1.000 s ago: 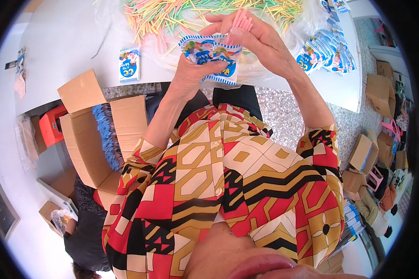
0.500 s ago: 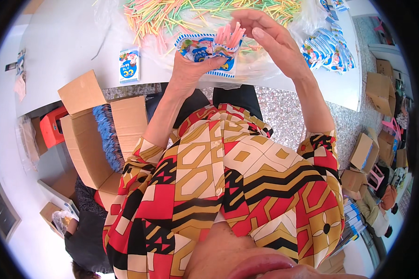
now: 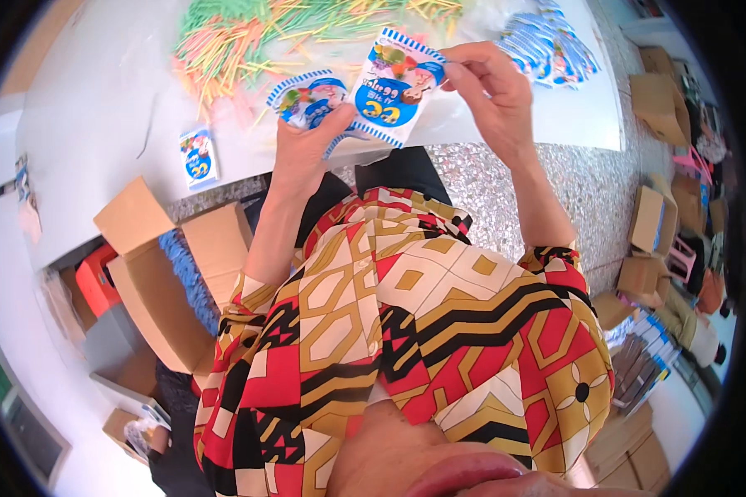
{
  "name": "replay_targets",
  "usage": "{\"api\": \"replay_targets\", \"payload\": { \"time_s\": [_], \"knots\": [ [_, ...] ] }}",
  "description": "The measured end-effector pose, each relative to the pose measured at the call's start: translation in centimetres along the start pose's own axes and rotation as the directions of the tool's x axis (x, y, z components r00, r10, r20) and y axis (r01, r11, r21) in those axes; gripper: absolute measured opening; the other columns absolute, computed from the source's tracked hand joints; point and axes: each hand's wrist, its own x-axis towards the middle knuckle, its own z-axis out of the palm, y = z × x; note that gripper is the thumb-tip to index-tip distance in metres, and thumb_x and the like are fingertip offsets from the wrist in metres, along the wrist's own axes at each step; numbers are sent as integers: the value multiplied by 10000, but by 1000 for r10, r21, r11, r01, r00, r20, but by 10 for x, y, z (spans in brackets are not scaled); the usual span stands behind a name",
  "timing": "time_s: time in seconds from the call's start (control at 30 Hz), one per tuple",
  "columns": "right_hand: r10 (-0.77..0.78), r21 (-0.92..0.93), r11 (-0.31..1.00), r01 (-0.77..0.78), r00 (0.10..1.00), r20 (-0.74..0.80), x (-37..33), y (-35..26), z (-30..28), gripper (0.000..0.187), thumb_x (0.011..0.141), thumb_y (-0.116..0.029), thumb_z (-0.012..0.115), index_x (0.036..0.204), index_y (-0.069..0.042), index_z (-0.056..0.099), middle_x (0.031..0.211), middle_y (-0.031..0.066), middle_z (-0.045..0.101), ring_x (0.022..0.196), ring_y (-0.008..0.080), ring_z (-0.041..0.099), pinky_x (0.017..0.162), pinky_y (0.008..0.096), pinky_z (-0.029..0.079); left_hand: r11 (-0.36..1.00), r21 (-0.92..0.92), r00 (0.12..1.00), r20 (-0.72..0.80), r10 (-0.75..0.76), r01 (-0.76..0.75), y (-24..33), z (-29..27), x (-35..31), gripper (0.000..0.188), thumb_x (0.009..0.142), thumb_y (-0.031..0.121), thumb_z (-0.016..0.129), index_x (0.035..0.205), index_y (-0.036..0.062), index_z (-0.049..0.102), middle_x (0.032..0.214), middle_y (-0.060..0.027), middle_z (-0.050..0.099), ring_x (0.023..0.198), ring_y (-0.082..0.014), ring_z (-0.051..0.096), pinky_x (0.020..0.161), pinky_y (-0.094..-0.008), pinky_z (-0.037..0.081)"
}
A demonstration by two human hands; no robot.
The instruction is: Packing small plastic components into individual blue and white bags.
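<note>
Over the near edge of the white table, my left hand [image 3: 302, 153] is closed on a few blue-and-white printed packets [image 3: 307, 103], its thumb pressed along their lower part. One flat packet [image 3: 398, 87] with striped ends is turned toward me, tilted to the right. My right hand [image 3: 497, 99] pinches that packet's upper right edge between thumb and fingertips. Whether sticks are inside it cannot be seen. Behind the hands lies a wide heap of thin pink, yellow and green sticks [image 3: 224, 58] on clear plastic.
A single packet [image 3: 198, 157] lies left on the table [image 3: 83, 149]. Several more packets [image 3: 551, 50] are fanned out at the right. Below the left edge stands an open cardboard box [image 3: 153, 286] with blue fringed contents [image 3: 189, 277]. At the lower left another person's dark sleeve [image 3: 174, 398] shows.
My right hand has come from above the pink sticks to pinch a packet's edge. The packet with pink sticks standing out is no longer visible so; a flat packet front faces me. The view has shifted.
</note>
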Motion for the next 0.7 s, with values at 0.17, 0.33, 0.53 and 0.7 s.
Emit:
{"api": "replay_targets", "payload": {
  "time_s": [0.17,0.33,0.53,0.7],
  "knots": [
    [116,125,988,-87,963,-242,-29,24,-35,109,925,-62,506,1021,-22,535,885,42,604,771,83,576,640,241,509,997,55,995,78,-64,59,-5,0,3,116,842,74,632,940,28,591,823,-85,653,752,-158,643,675,-286,531],
    [158,-199,951,-237,925,-346,-49,65,-80,95,932,-81,494,997,-39,549,842,2,591,754,64,557,606,232,503,994,34,995,0,-99,99,-7,5,5,159,873,107,595,1002,14,582,896,-122,657,783,-204,654,693,-314,536],
    [110,-414,862,-292,906,-408,-56,115,-92,84,923,-97,525,987,-52,556,777,-7,584,730,44,536,630,227,500,990,83,992,43,-119,115,-5,6,6,184,890,121,566,1029,1,576,923,-133,654,800,-216,654,719,-331,535],
    [11,-372,906,-203,889,-458,-43,97,-87,86,924,-101,526,988,-50,553,771,0,594,718,45,533,636,237,504,991,87,995,0,-104,104,-3,5,4,191,885,119,574,1032,-3,580,903,-135,657,796,-212,653,712,-321,531]
  ]
}}
